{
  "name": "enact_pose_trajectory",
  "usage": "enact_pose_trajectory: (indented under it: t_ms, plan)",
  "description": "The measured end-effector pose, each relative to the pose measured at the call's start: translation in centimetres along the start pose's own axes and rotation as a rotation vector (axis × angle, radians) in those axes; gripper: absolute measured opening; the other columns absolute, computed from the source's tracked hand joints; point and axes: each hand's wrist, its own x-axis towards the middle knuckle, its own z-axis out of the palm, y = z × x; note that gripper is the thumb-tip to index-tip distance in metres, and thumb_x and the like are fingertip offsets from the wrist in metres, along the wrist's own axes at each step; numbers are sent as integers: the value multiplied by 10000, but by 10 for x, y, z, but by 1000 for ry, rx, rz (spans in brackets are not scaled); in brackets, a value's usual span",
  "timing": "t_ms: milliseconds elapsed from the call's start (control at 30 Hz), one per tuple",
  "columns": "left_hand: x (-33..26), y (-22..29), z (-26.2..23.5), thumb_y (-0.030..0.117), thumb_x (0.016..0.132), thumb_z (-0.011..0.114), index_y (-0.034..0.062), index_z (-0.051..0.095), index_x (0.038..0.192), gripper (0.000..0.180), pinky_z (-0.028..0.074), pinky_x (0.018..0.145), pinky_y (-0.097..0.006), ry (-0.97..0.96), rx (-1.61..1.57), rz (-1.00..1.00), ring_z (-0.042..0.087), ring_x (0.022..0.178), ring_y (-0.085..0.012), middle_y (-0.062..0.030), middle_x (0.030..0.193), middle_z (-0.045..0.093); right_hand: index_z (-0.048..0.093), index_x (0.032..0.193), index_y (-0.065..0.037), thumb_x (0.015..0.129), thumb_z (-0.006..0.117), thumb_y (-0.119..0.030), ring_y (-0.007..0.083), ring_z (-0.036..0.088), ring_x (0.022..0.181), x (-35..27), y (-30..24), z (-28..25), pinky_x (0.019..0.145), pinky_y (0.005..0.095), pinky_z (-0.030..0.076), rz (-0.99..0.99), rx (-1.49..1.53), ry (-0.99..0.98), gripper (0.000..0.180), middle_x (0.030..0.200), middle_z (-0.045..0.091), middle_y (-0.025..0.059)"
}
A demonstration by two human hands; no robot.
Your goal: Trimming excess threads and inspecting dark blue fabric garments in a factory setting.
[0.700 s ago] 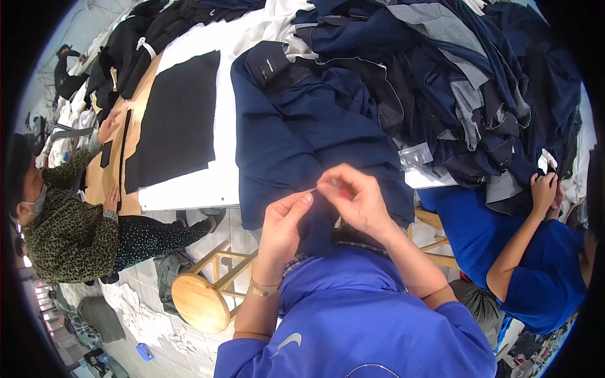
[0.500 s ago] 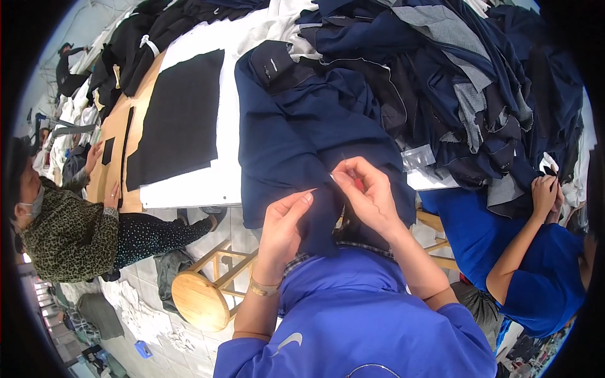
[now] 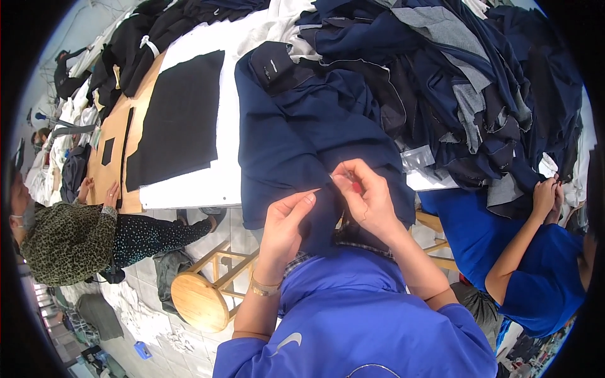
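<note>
Navy trousers or a similar navy garment (image 3: 283, 135) drape over the front of the table and hang down towards my lap. Above the cloth, my left hand (image 3: 285, 222) is closed in a pinch of thumb and forefinger; whatever is between the tips is too fine to make out. A short gap to its right, my right hand (image 3: 370, 196) is curled, its thumb and forefinger pressed together at a small pale tip. Inside its curled fingers shows a small red object (image 3: 357, 187), mostly hidden, of a kind I cannot tell.
A large pile of navy and grey garments (image 3: 454, 82) covers the table's right side. Black cloth (image 3: 179, 120) lies flat on the white tabletop (image 3: 230, 126). A wooden stool (image 3: 200, 301) stands at lower left. Co-workers sit on the left (image 3: 66, 242) and right (image 3: 542, 271).
My hands stay nearly in place; the right fingers shift slightly and more of the red object shows. The left co-worker leans away, one hand drawn down along the board.
</note>
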Motion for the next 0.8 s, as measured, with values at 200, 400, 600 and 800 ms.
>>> enact_pose_trajectory:
  t_ms: [200, 400, 600, 800]
  plan:
    - [2, -3, 0, 58, 893, 529, -58, 605, 1058, 216, 455, 796, -214, 3, 64, 47, 591, 872, -105, -93, 973, 647, 550, 907, -7, 829, 601, -52, 145, 591, 614, 0, 2, 3, 572, 251, 452, -63, -34, -61, 104, 706, 596, 102]
    - [3, -4, -6, 74, 901, 518, -59, 596, 1069, 228, 459, 808, -225, 12, -42, -17, 597, 885, -122, -99, 997, 642, 560, 844, 7, 835, 626, -127, 62, 460, 555, -1, 1, -2, 516, 212, 384, 13, 69, 80, 150, 608, 523, 46]
    - [3, 1, -5, 91, 909, 501, -60, 573, 1098, 252, 481, 820, -266, -7, -138, -79, 606, 907, -155, -121, 1009, 639, 549, 752, 3, 787, 678, -218, 188, 489, 461, -11, 11, -8, 456, 283, 378, -116, -191, -15, 258, 565, 512, 95]
    - [1, 2, -3, 95, 911, 499, -55, 576, 1099, 252, 478, 816, -261, -15, -113, -55, 606, 906, -153, -121, 1011, 638, 552, 683, -18, 772, 684, -257, 250, 528, 471, -12, 8, 0, 440, 318, 390, -139, -252, -2, 287, 571, 529, 104]
